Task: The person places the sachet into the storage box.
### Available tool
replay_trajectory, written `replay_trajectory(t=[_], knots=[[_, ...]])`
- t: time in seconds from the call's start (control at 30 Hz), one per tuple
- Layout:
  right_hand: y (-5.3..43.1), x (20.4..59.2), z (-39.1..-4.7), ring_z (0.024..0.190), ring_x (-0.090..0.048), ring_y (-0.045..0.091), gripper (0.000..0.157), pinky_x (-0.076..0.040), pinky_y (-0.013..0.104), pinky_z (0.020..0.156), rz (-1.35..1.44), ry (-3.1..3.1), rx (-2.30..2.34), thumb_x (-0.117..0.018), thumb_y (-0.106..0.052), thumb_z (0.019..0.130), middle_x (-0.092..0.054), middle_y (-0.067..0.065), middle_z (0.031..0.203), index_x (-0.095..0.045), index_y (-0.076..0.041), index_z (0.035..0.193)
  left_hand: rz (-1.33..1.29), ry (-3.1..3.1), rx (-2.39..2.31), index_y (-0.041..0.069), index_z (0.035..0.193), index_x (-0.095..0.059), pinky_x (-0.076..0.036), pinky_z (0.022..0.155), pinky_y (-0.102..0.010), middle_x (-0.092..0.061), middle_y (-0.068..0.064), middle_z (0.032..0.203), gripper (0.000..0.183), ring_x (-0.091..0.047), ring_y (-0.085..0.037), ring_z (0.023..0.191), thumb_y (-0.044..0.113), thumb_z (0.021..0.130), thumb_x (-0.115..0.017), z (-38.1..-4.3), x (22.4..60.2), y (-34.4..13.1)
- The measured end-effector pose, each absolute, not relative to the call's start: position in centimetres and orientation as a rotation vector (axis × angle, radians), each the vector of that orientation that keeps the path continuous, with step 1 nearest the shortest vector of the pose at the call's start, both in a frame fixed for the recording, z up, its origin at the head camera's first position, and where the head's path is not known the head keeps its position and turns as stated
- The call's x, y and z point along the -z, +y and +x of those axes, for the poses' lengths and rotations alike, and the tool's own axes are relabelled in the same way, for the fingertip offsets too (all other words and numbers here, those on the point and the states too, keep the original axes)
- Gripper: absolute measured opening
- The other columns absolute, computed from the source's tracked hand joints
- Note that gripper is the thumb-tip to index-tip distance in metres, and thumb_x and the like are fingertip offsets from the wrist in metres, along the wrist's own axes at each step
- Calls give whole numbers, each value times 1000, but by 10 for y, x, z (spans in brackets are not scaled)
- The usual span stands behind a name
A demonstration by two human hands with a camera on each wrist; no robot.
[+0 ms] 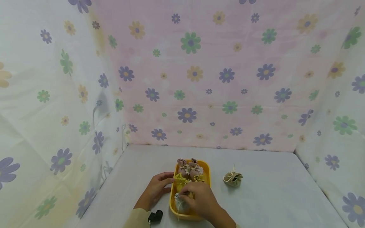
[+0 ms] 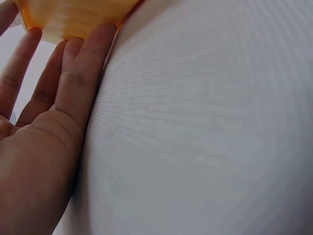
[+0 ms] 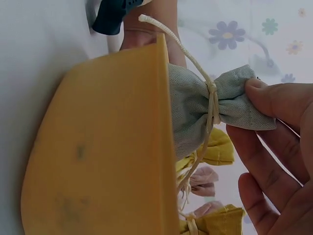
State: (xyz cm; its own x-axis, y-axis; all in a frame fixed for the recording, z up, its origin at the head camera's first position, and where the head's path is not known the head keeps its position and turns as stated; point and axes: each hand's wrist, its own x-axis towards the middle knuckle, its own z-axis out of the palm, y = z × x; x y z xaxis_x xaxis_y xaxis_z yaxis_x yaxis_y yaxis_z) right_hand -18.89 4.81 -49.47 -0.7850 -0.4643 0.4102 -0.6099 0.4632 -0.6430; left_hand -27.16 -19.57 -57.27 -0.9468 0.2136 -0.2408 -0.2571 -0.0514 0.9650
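Note:
My right hand [image 1: 203, 198] pinches the gathered top of a pale grey-green drawstring pouch [image 3: 188, 105] between thumb and fingers. The pouch sits inside the near end of a yellow plastic tray [image 3: 107, 142], its cream cord hanging over the rim. Straight fingers of my left hand [image 1: 158, 188] touch the outer left side of the tray, and the little-finger edge rests along the table in the left wrist view. Two mustard-yellow pouches [image 1: 180, 180] stand in the middle of the tray. Behind them are two dusty-pink pouches [image 1: 182, 166] with small white flowers.
An olive-green pouch [image 1: 233, 179] with a cream cord lies on the white table [image 1: 271, 196], right of the tray. A black device [image 1: 155, 216] sits by the left wrist. Flower-printed cloth [image 1: 211, 104] walls the table at the back and both sides.

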Motion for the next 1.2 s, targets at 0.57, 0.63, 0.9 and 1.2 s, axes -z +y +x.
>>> replay_trajectory(t=[0.57,0.63,0.9,1.2], knots=[[40,498,-188,83,-63,-9,6,-59,21,76,950,-2602,-1244,-76,-34,95,-71,-23,90,-77,-29,96,-75,1922,-2054,5,136,-65,-62,95,-42,-66,-11,137,58,-68,-20,115,33,89,-82,-272,574,-196],[41,498,-188,84,-62,-9,7,-59,22,77,937,-2620,-1248,-76,-36,95,-71,-23,91,-77,-29,98,-74,1922,-2054,5,136,-65,-62,95,-42,-65,-11,137,58,-68,-20,115,33,89,-82,-272,574,-196],[51,498,-186,94,-65,-4,21,-61,27,83,895,-2626,-1295,-76,-39,94,-73,-18,104,-77,-25,110,-64,1932,-2053,4,136,-65,-62,94,-41,-65,-12,137,58,-68,-20,115,33,89,-83,-272,574,-195],[69,496,-186,90,-71,11,18,-63,32,79,824,-2448,-1294,-80,-29,92,-76,-7,101,-76,-22,108,-88,1957,-2042,6,135,-66,-62,94,-41,-65,-12,138,60,-68,-20,114,35,86,-85,-272,573,-194]])
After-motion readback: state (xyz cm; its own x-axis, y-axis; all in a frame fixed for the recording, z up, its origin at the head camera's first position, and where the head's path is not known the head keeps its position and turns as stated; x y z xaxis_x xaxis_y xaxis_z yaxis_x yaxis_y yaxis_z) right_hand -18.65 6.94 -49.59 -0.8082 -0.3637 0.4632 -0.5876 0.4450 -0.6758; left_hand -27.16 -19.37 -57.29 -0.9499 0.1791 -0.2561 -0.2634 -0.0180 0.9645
